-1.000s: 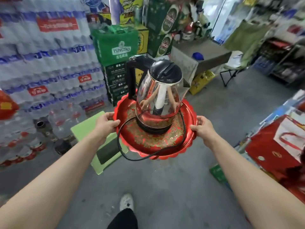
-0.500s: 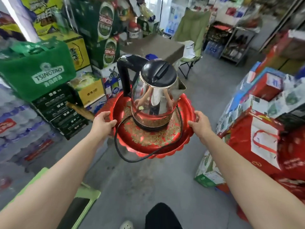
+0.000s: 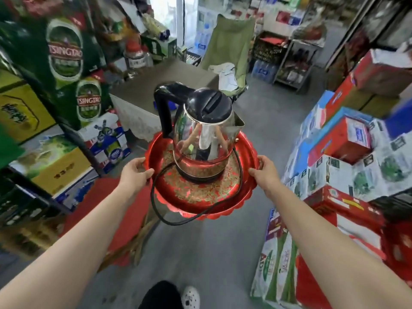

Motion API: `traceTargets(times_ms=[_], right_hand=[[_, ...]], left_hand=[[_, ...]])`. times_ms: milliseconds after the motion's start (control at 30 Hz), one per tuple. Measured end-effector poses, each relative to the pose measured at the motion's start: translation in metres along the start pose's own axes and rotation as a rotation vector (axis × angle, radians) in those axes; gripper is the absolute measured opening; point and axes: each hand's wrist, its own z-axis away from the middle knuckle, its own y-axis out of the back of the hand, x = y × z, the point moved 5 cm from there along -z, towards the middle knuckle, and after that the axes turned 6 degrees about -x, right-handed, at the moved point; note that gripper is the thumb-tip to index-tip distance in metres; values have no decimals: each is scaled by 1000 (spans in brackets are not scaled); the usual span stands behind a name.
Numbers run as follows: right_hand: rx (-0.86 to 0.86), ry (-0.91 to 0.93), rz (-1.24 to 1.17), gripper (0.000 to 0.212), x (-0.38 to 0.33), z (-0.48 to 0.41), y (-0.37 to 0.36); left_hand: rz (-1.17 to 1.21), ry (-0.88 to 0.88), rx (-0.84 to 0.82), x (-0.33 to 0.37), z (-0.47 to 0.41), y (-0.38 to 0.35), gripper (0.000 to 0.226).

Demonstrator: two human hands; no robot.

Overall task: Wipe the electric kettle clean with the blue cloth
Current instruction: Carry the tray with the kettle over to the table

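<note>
My left hand is clamped on the left rim of a round red tray, thumb lying over the top edge and the fingers tucked underneath. My right hand grips the opposite rim in the same way, so the tray hangs level between the two, held out in front of me above the floor.

Between my hands, on the gold-patterned middle of the tray, the electric kettle stands upright. Its steel body is shiny enough to mirror both arms. The black lid is shut, the black handle rises on the side nearer my left hand, and the spout points off beyond my right hand. A black power cord runs from the base of the kettle, loops around it on the tray, spills over the rim just beside my left hand and droops below the near edge.

Beyond the tray, past the kettle, is a tabletop with a pale cloth hanging down its front, and behind that a green folding chair. Out past my left hand are stacked green beer cartons. Out past my right hand are piles of red, blue and white boxes. Below my arms I can see a white shoe on the grey floor. The shelves farther back are too blurred to read.
</note>
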Motion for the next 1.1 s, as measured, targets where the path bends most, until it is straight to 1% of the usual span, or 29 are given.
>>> traceTargets(times_ms=[67,233,400,500,700,800,933,1100], right_hand=[[-17,-14,3,36,-8,-42,4],[-25,-14,23,42,-28,-165,11],[14,-48,10,34,-50,-289,25],[28,-71,1,35,-58,-358,37],[24,-99,3,41,-72,-505,59],[-8,-57,42,42,-90,-591,63],[-63,6,112,40,-133,-703,65],[-171,52,166,46,-186,-816,36]], left_hand=[[12,20,-12,15,-38,-19,53],[19,36,-50,53,-158,-66,51],[31,71,-87,96,-278,-122,49],[35,81,-104,119,-341,-160,52],[29,81,-96,172,-456,-228,47],[32,105,-60,192,-520,-257,47],[90,137,36,221,-590,-289,46],[177,203,155,244,-660,-290,46]])
